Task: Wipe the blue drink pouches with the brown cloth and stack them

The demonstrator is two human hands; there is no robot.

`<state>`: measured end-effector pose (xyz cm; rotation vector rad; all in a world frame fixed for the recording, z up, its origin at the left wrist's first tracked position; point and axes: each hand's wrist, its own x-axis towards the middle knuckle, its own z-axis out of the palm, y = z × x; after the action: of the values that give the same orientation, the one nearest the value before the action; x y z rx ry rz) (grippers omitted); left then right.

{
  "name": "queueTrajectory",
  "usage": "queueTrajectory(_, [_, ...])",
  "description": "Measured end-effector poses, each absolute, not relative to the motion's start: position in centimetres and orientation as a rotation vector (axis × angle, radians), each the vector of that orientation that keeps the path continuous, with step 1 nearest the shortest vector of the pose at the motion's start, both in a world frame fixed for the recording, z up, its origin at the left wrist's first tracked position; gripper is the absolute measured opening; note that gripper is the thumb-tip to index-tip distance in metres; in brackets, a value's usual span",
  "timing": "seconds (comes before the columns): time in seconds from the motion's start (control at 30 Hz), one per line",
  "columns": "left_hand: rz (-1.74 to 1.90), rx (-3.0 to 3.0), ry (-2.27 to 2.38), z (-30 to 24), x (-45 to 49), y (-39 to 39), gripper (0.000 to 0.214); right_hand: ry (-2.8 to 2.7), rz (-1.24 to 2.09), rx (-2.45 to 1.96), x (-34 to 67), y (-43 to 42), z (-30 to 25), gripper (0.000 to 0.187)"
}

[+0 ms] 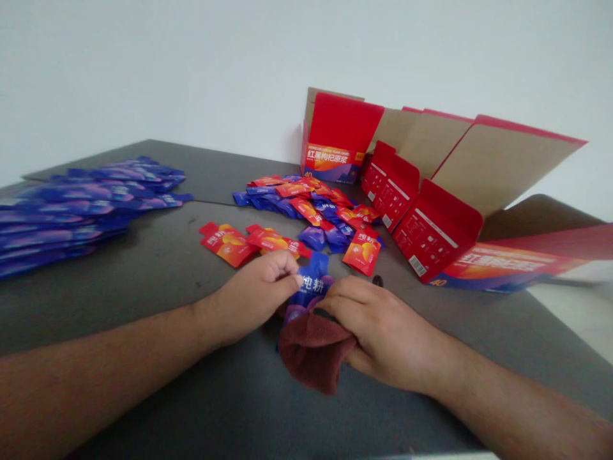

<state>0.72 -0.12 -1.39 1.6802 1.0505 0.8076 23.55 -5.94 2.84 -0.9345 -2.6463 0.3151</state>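
Note:
My left hand [253, 297] pinches the top of a blue foil sachet [311, 284] with white Chinese lettering. My right hand [373, 332] grips a dark red cloth [313, 351] and presses it around the sachet's lower part, which the cloth hides. The two hands nearly meet over the sachet. Just ahead of my left hand lie red and orange sachets [227, 245], and another red sachet [361, 252] lies ahead of my right hand. A mixed heap of red and blue sachets [306, 207] lies farther forward.
Neat overlapping rows of blue sachets [81, 211] cover the left of the dark grey table [143, 287]. Red and kraft cardboard cartons [431, 211], partly unfolded, stand at the back right. A small black object [377, 280] sits near my right hand. A white wall rises behind.

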Motion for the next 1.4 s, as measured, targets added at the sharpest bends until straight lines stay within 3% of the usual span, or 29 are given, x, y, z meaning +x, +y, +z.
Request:
queueTrajectory(0.13, [0.781,1.67,1.052,-1.1,0.7,-0.2,0.021,-2.684,0.32,-0.906,23.5,-6.2,3.0,0.031])
queueTrajectory(0.33, [0.793,1.567,1.024,-1.6,0.9,-0.1,0.018,-2.462,0.134,-1.193,24.2,-5.2,2.3,0.016])
queueTrajectory(0.57, [0.792,1.641,1.045,-1.4,0.7,-0.2,0.023,-2.701,0.344,-0.855,23.6,-6.2,3.0,0.03])
queueTrajectory(0.8, [0.795,1.59,1.008,-1.9,0.8,0.1,0.017,-2.469,0.154,-1.174,24.2,-5.3,2.2,0.019])
queueTrajectory(1.07, [0.763,1.644,1.037,-1.3,0.7,-0.2,0.022,-2.686,0.354,-0.876,23.7,-6.0,3.0,0.03])
queueTrajectory(1.27, [0.805,1.56,1.016,-1.6,1.0,-0.1,0.017,-2.441,0.165,-1.192,24.3,-5.2,2.2,0.019])
queueTrajectory(1.4, [0.789,1.631,1.046,-1.5,0.8,-0.2,0.02,-2.582,0.267,-1.005,23.9,-5.5,2.5,0.02])
